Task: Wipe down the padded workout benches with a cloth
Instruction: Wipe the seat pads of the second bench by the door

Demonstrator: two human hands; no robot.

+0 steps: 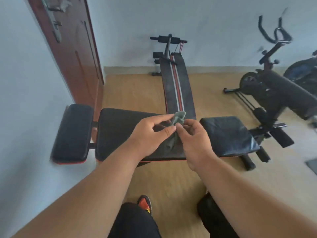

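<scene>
Hard to make out much of the cloth (179, 117) since my hands cover its middle. Left hand (151, 134) and right hand (193, 136) both pinch it with curled fingers (169, 130), just above the black padded bench (120, 127).

arms (106, 177): bare to the frame edge, no sleeves | legs (137, 222): black trousers | shoe (145, 203): black with red-orange and yellow
</scene>
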